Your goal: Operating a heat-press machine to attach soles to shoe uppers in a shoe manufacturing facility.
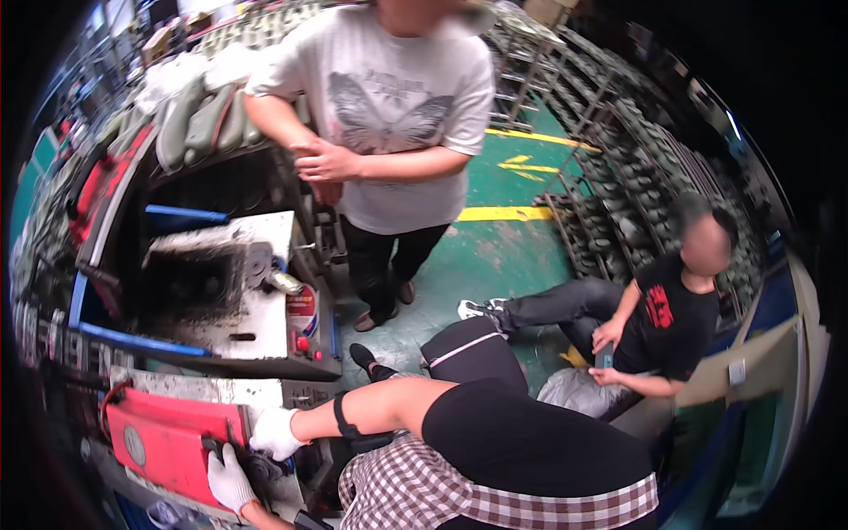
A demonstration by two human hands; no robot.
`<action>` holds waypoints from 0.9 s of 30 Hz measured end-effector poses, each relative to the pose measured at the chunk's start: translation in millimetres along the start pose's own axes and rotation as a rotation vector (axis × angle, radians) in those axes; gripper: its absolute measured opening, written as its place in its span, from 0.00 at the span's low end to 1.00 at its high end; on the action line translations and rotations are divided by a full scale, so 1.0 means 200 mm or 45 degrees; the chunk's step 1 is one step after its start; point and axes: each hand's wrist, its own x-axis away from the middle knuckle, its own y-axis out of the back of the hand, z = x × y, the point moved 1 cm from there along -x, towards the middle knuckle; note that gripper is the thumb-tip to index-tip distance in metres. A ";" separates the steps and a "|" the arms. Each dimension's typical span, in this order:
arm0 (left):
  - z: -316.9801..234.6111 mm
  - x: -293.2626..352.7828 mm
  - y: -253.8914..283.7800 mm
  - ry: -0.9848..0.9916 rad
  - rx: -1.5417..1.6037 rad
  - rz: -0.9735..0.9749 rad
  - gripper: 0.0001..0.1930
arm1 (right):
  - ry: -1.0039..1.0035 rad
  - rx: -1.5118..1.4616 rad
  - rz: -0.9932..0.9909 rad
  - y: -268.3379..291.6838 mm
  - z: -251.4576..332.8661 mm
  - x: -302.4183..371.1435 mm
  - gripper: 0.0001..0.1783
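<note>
My left hand, in a white glove, reaches up from the lower edge. Its fingers look stretched out and rest against a small black part at the right end of a red machine cover. Just above it is my right hand, also in a white glove. My bare right forearm has a black band round it and comes from a black sleeve. That hand is by a dark object too small to make out; its fingers are not clear. A brown-and-white checked apron covers my front.
A grimy machine table with blue edges stands beyond the red cover. Grey-green boots are piled behind it. One person stands at the table; another sits at right holding a phone. Loaded racks line the back right.
</note>
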 end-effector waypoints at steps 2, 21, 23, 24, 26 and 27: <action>0.12 -0.08 -0.02 -0.106 -0.020 -0.133 0.26 | -0.016 0.015 -0.022 0.03 0.03 -0.07 0.16; -0.07 0.02 0.09 -0.325 -0.210 -0.400 0.22 | 0.086 0.208 0.212 0.15 -0.01 -0.16 0.18; -0.08 0.02 0.09 -0.319 -0.167 -0.382 0.22 | 0.071 0.185 0.202 0.13 -0.02 -0.17 0.18; -0.08 0.03 0.10 -0.305 -0.121 -0.365 0.22 | 0.060 0.166 0.199 0.12 -0.02 -0.17 0.18; -0.09 0.04 0.09 -0.321 -0.142 -0.389 0.22 | 0.068 0.143 0.179 0.10 -0.04 -0.18 0.18; -0.08 0.04 0.09 -0.333 -0.159 -0.416 0.22 | 0.080 0.124 0.163 0.10 -0.04 -0.18 0.18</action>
